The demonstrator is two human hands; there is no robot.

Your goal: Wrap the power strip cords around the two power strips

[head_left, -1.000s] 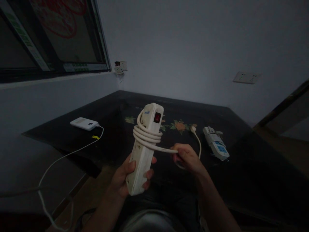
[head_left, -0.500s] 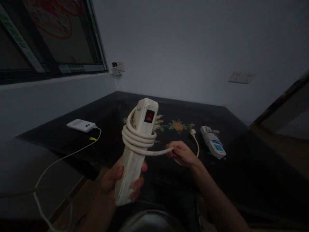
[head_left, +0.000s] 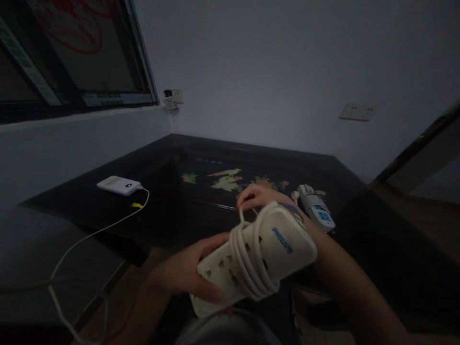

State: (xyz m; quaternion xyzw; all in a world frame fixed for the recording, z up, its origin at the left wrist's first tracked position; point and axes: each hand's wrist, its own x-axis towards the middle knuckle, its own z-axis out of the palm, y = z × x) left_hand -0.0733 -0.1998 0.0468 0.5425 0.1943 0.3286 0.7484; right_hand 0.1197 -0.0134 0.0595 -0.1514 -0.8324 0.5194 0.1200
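Observation:
My left hand (head_left: 187,273) is closed round the near end of a white power strip (head_left: 266,251), which now lies tilted over with its sockets facing up. Several turns of its white cord (head_left: 247,263) wrap the middle of the strip. Beyond the strip, my right hand (head_left: 257,195) pinches the free stretch of that cord above the dark table (head_left: 201,158). The cord's plug is hidden behind the strip and my right arm.
A second white power strip (head_left: 318,210) with a blue face lies on the table at the right. At the left lies a white power bank (head_left: 118,185), its white cable (head_left: 104,227) trailing off the table edge. Wall sockets (head_left: 358,111) sit on the far wall.
The power strip has swung from upright to lying over on its side, sockets up. My right hand has moved up and away behind it, carrying the cord round.

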